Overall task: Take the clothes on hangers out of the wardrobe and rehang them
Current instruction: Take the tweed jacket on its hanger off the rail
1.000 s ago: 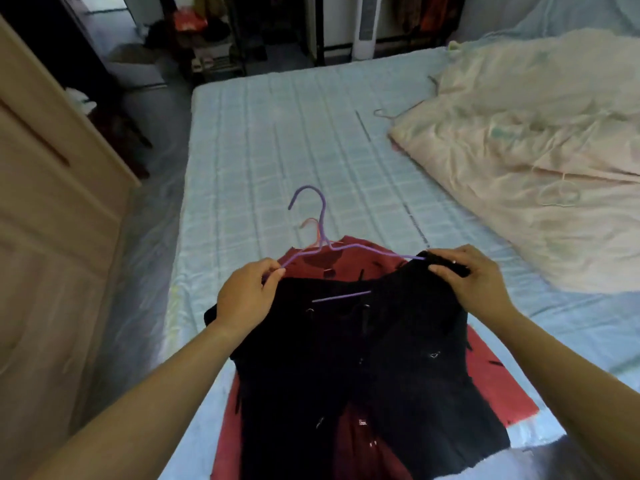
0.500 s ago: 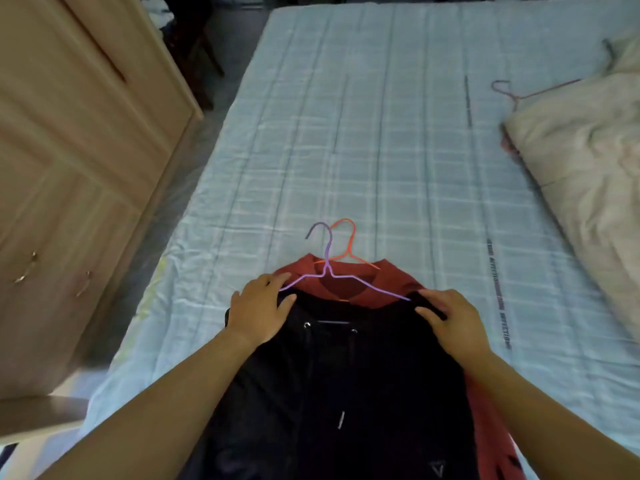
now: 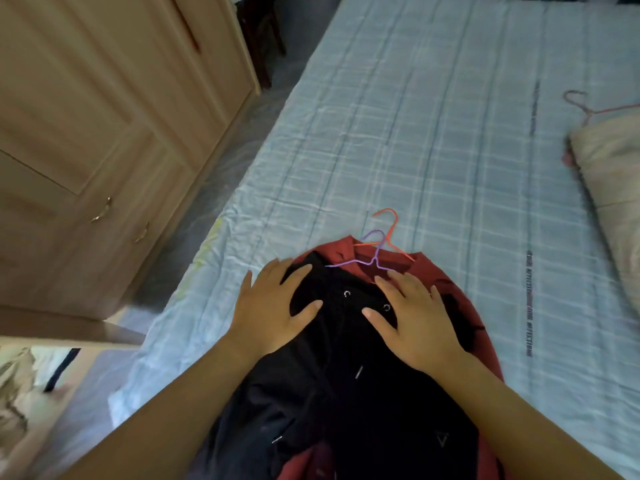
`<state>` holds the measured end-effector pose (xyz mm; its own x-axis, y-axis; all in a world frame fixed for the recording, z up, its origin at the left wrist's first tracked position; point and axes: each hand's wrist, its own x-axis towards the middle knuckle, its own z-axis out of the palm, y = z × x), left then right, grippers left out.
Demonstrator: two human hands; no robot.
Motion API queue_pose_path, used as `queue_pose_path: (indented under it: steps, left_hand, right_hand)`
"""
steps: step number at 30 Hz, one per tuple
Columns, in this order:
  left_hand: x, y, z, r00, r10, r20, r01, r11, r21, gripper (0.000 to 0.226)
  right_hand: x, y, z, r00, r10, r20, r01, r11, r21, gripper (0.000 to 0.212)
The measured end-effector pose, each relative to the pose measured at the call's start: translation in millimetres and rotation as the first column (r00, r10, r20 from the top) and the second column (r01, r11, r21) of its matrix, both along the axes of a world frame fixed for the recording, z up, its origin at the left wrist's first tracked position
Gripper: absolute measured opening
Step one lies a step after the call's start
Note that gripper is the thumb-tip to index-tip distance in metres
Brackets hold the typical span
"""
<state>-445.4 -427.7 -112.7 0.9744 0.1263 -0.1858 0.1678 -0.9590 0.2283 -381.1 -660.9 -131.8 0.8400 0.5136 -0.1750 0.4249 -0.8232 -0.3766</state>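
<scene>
Head view: a black top [image 3: 346, 393] lies flat on the near end of the bed [image 3: 415, 133], spread over a red top [image 3: 446, 282] whose collar and right edge show from under it. The left hand [image 3: 273, 313] and the right hand [image 3: 415, 320] both rest palm down on the chest of the black top, fingers straight and spread, gripping nothing. They lie apart, one on each side of the neckline and its two metal eyelets. A purple hanger [image 3: 374, 258] sticks out of the black top's neck, its hook just beyond the fingertips. An orange hanger [image 3: 391, 226] comes out of the red top's collar, its hook lying on the checked sheet a little farther up. The two hooks cross. On the left stands a pale wooden wardrobe [image 3: 104, 116] with its doors closed, a strip of floor between it and the bed. At the right edge lies a cream quilt [image 3: 609, 174], with a pink hanger [image 3: 585, 105] on the sheet just beyond it.
</scene>
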Motion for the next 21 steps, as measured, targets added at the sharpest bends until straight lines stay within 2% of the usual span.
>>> queue_pose_path:
  steps: [5, 10, 16, 21]
  left_hand:
    - [-62.4, 31.1, 79.7, 0.982, 0.025, 0.189, -0.031, 0.999, 0.028, 0.068]
    - [-152.0, 91.6, 151.0, 0.942, 0.152, 0.299, -0.178, 0.982, 0.064, 0.072]
    - [-292.0, 167.3, 188.5, 0.856, 0.364, 0.368, -0.413, 0.908, 0.062, 0.068]
    - [-424.2, 248.0, 207.1, 0.747, 0.53, 0.401, -0.595, 0.802, 0.048, 0.069]
  right_hand:
    - [-39.8, 57.2, 85.6, 0.985, 0.095, 0.146, -0.109, 0.99, 0.094, 0.07]
    - [-96.8, 133.2, 152.8, 0.947, 0.227, 0.227, -0.273, 0.942, 0.195, 0.067]
    - [-197.8, 249.7, 194.5, 0.852, 0.429, 0.299, -0.506, 0.821, 0.265, 0.07]
    - [-308.2, 369.1, 215.9, 0.733, 0.53, 0.426, -0.67, 0.669, 0.32, 0.059]
